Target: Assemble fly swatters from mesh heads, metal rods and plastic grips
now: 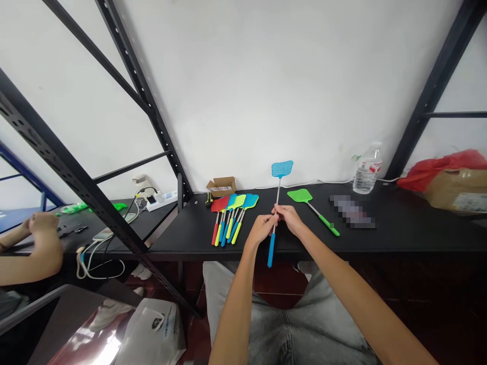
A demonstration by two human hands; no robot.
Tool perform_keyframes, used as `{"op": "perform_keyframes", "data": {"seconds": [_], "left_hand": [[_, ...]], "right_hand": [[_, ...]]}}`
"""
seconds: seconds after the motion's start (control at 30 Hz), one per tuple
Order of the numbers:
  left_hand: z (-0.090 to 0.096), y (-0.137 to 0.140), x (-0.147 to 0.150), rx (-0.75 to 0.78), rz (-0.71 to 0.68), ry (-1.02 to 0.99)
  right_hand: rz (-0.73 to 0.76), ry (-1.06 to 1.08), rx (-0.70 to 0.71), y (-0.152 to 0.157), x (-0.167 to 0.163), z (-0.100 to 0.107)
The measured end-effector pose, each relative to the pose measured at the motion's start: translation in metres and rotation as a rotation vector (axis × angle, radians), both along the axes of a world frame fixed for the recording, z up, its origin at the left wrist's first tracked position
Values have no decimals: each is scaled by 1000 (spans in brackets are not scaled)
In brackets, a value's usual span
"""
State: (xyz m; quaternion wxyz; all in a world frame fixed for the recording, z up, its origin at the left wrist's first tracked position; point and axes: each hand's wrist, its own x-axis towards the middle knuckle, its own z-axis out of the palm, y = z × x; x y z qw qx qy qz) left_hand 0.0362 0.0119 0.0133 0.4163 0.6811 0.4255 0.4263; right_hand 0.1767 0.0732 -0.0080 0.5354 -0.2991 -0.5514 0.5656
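Note:
A blue fly swatter (282, 169) with a thin metal shaft and a blue handle stands nearly upright in front of me, its head raised above the black table. My left hand (263, 226) pinches the shaft just above the handle. Slightly higher, my right hand (289, 217) grips the same shaft, the two hands touching or almost so. To the right lies a green fly swatter (300, 195), flat on the tabletop. On the left, several fly swatters (230, 218) in red, yellow and blue lie fanned and overlapping, handles toward me.
Behind the pile sits a small open cardboard box (221, 186). A water bottle (367, 170) stands by the wall, near a cardboard carton (458, 190) with a red bag. Black shelf posts (131, 66) rise on both sides. At far left, another person's hands (40, 225) rest at the neighbouring table.

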Motion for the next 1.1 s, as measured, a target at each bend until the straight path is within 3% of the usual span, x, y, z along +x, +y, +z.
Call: {"op": "perform_keyframes", "data": {"seconds": [0.4,0.6,0.83,1.1], "left_hand": [[6,-5,-1,2,-108,54],[-3,0,-1,-40,-79,-6],[-5,3,0,11,8,-73],[1,-2,-2,48,4,-20]], "right_hand": [[-125,202,-103,10,1,-4],[-46,100,-23,2,1,0],[104,-71,102,-6,0,3],[19,-16,19,3,1,-3]]}}
